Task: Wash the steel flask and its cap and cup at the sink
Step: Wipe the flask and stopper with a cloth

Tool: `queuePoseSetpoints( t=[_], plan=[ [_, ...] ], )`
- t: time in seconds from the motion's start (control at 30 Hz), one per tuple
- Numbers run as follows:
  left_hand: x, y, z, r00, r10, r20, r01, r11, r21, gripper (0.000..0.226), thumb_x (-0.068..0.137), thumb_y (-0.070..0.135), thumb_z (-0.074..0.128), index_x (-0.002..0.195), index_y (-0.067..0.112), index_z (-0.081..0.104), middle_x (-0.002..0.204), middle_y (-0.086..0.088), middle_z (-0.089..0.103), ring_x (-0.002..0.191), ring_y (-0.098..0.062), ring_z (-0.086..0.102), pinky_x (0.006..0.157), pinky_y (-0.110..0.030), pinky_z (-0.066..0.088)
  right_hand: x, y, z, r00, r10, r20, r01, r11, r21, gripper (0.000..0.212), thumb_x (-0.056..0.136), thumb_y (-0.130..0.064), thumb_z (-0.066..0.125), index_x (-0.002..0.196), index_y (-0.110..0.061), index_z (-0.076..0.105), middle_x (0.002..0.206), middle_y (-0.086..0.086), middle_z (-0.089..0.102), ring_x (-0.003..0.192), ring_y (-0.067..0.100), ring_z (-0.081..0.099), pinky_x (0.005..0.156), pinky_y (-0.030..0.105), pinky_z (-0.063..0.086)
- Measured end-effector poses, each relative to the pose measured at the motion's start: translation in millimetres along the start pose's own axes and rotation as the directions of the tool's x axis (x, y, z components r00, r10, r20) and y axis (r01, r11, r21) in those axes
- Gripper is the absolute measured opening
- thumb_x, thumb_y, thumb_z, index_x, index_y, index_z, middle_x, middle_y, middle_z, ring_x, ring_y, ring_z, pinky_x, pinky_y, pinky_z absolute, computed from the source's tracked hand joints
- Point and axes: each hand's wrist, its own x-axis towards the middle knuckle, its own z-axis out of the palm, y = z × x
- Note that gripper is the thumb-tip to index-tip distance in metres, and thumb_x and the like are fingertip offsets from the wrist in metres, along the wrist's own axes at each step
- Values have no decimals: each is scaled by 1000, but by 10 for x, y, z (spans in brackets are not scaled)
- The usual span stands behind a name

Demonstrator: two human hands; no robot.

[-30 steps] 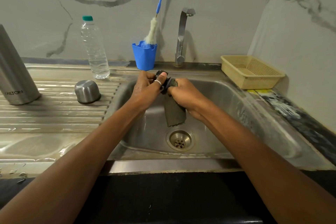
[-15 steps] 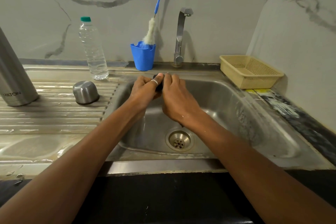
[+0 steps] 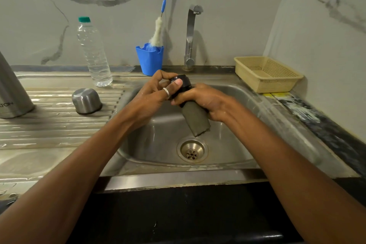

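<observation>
Over the sink basin my left hand grips a black flask cap, thumb pressed on its side. My right hand presses a grey scrub pad against the cap; the pad hangs down toward the drain. The steel cup stands upside down on the ribbed drainboard. The steel flask stands upright at the far left edge, partly cut off.
A clear water bottle with a green lid stands behind the drainboard. A blue holder with a bottle brush sits left of the tap. A beige basket rests on the right counter. No water flows.
The hands drew together over the cap half a second ago, hiding the pad; now they have parted slightly and the pad hangs below my right hand again.
</observation>
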Motion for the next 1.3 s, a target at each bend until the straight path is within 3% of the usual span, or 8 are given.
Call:
queuePoseSetpoints(
  t=[0.13,0.3,0.43,0.6,0.73,0.87,1.07,1.3],
  plan=[
    [25,-29,8,999,-40,-9,41,998,57,33,101,30,60,132,17,58,110,6,75,105,-8,68,95,-36,55,30,-1,34,972,-68,-223,-4,951,-310,15,79,-20,76,89,-9,72,73,1,67,68,14,61,62,30,50],
    [68,-77,33,985,-103,-138,103,995,-8,38,88,34,77,121,18,68,110,-1,76,108,-17,70,104,-45,52,110,169,210,848,-419,-323,-40,558,-829,15,80,-28,67,89,-17,63,76,1,64,73,26,64,62,38,56],
    [55,-88,-91,991,-125,-49,119,987,-109,44,87,26,76,125,8,65,118,-10,74,117,-25,67,110,-42,47,91,53,207,912,-272,-307,-25,711,-703,12,79,-22,70,84,-12,65,74,4,66,70,23,64,54,30,48],
    [81,-101,-217,990,-109,93,131,952,-277,47,94,22,64,135,0,59,127,-18,67,119,-27,64,101,-36,51,-10,-50,90,997,79,-7,-80,996,-33,25,74,-6,78,99,-6,72,78,6,69,66,14,64,58,26,52],
    [69,-81,-63,981,-171,94,187,958,-217,43,93,26,64,133,10,61,115,-5,74,104,-17,70,93,-31,55,94,38,111,967,-3,-253,-55,973,-225,14,77,-16,75,90,-11,72,76,3,71,72,19,68,60,31,54],
    [79,-144,82,977,-206,-49,191,956,-223,51,82,24,79,129,11,62,107,-5,75,100,-17,70,83,-27,57,149,150,219,886,-321,-334,-27,684,-729,19,82,-29,72,88,-12,70,80,6,70,76,25,66,59,29,44],
    [89,-142,-108,986,-167,-25,154,952,-266,60,81,26,82,132,3,59,114,-12,72,105,-23,68,94,-38,55,15,-16,117,993,47,-104,-60,989,-134,27,77,-8,78,103,-7,72,81,5,71,71,14,66,64,29,56],
    [109,-138,-131,978,-203,-57,180,944,-278,42,91,17,70,128,-2,61,109,-9,73,105,-22,70,94,-32,57,-3,-81,-12,889,-155,-430,-83,871,-484,37,87,-10,64,121,-7,50,100,6,58,90,20,57,67,30,46]
  ],
)
